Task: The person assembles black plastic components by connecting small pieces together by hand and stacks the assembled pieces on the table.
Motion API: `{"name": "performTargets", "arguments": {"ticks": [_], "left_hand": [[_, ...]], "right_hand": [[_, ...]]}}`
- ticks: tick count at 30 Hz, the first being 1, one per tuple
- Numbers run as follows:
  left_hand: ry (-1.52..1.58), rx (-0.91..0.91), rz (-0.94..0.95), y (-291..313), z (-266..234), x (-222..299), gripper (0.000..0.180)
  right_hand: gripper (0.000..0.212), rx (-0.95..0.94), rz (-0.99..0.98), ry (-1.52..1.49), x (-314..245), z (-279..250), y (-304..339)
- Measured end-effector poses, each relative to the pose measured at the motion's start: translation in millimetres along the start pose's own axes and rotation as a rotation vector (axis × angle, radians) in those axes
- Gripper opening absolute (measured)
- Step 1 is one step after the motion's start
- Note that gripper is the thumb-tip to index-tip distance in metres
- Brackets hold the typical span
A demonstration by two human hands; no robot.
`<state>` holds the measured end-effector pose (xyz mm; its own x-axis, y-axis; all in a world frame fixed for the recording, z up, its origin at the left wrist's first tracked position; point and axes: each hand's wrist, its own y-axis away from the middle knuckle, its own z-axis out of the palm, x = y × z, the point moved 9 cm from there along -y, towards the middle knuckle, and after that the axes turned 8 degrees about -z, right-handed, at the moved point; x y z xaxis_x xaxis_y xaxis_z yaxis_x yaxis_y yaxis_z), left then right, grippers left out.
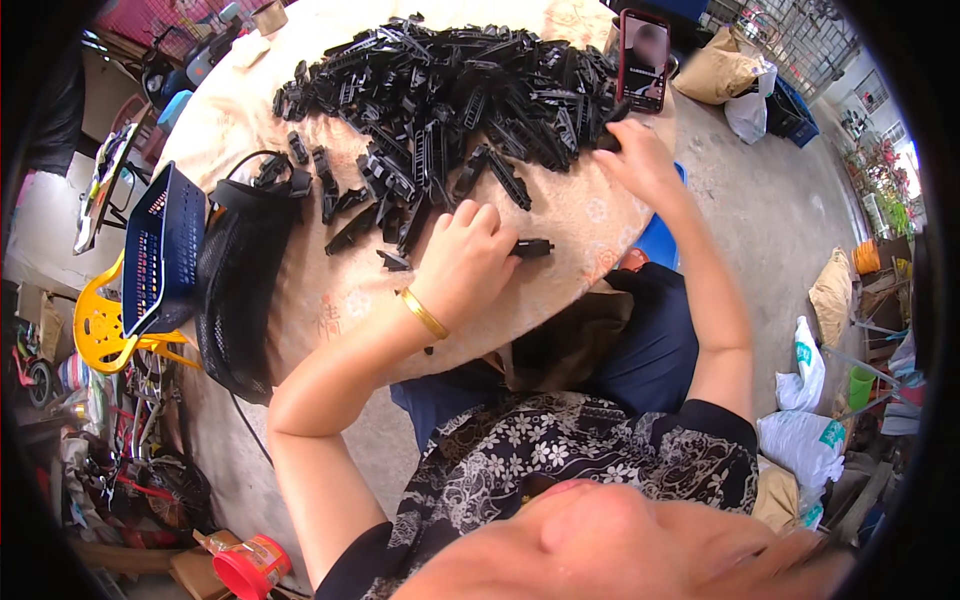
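Note:
A large heap of black plastic parts (430, 90), long and ribbed, covers the far side of a round table with a patterned cloth (350, 290). My left hand (465, 258), with a gold bracelet at its wrist, is closed at the near side of the heap. From its fingers a black plastic part (534, 248) sticks out to the right. At the heap's right edge, my right hand (642, 162) has its fingers closed on a dark part (612, 125), mostly hidden by them. Several loose parts (393, 261) lie between the heap and my left hand.
A phone (643, 62) stands upright at the table's far right. By the left edge are a black mesh bag (235, 290) and a blue basket (165, 250) above a yellow chair (98, 318). Sacks (718, 66) rest on the floor to the right.

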<state>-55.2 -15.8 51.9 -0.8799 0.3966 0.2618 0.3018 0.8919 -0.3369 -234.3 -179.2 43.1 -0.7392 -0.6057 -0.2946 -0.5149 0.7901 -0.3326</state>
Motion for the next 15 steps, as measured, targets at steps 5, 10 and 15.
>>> {"name": "performTargets", "arguments": {"ticks": [5,10,15], "left_hand": [[0.131,-0.002,0.055,0.5,3.8,5.9,0.02],[0.136,0.016,0.01,-0.4,-4.3,5.7,0.02],[0.088,0.016,-0.006,2.0,1.0,2.6,0.021]], "right_hand": [[0.032,0.064,-0.176,0.048,-46.0,11.3,-32.5],[0.041,0.219,-0.52,-0.074,-65.1,9.5,-65.8],[0.023,0.464,-0.601,-0.099,-114.4,-16.0,-70.9]]}}
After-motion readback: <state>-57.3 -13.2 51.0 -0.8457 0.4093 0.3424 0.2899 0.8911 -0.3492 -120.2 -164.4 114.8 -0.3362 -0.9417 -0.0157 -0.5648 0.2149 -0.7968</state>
